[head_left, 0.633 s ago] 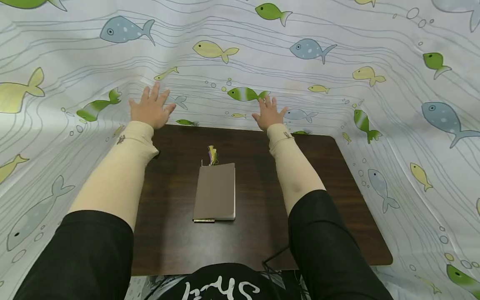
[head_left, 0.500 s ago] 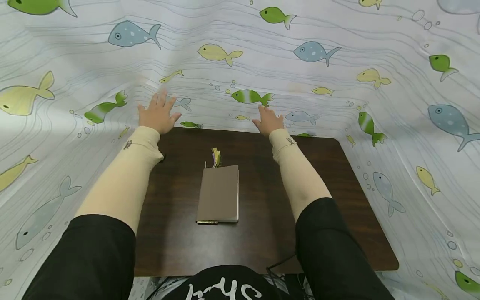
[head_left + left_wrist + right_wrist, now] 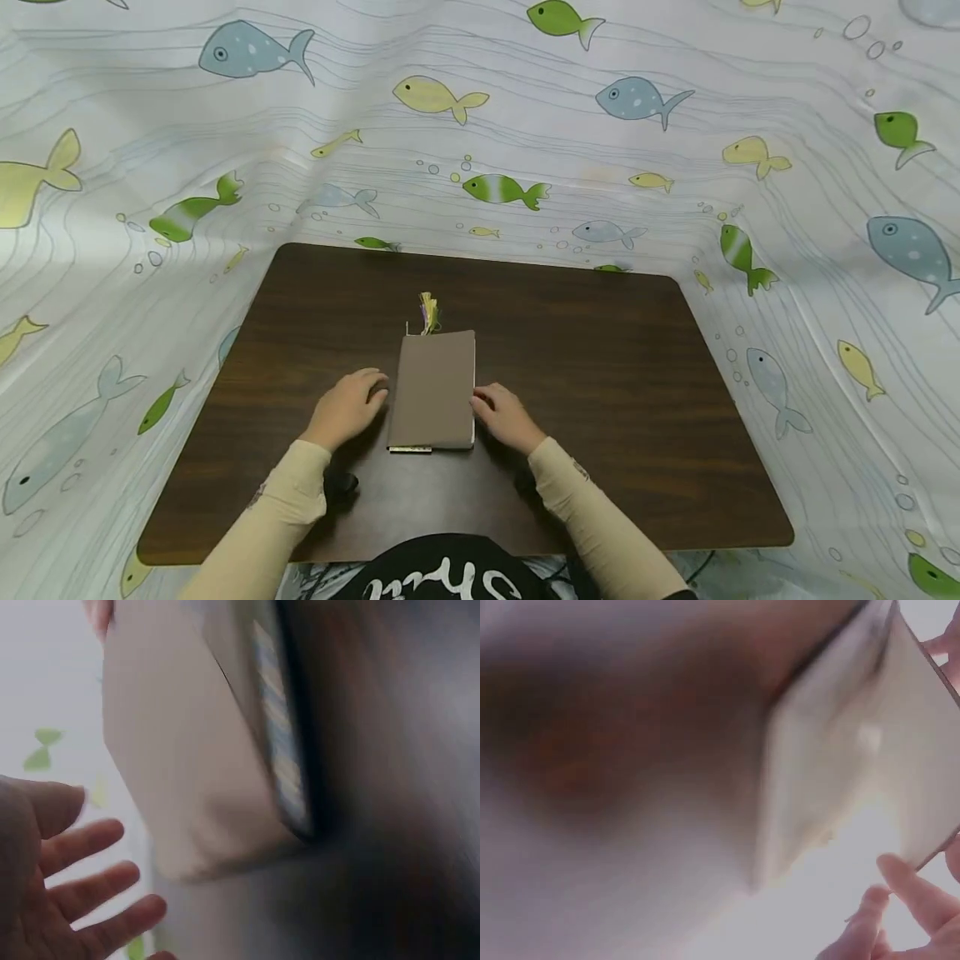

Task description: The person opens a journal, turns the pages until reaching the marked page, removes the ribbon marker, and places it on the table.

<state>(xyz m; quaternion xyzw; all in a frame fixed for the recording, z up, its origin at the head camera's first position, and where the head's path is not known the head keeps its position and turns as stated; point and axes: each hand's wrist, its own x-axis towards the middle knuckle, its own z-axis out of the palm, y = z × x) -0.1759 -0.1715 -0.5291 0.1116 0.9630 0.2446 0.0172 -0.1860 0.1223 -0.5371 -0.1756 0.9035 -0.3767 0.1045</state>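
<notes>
A closed taupe notebook (image 3: 432,392) lies on the dark wooden table, a tassel of yellow threads (image 3: 429,312) sticking out past its far edge. Close beside its left edge is my left hand (image 3: 347,410), fingers gently bent; the left wrist view has this hand (image 3: 82,889) spread and apart from the cover (image 3: 180,750). My right hand (image 3: 510,417) has its fingertips at the notebook's right edge. Seen from the right wrist, thumb and finger of the right hand (image 3: 911,911) are near a bright, glare-washed notebook edge; contact is hard to judge.
The table (image 3: 600,400) has rounded corners. A white cloth (image 3: 525,125) printed with fish surrounds it on the back and sides. A small dark object (image 3: 345,483) shows by the left wrist. Black clothing (image 3: 450,571) is at the near edge.
Both hands have come back from above the table's far edge to the two sides of the notebook. The notebook stays in about the same place.
</notes>
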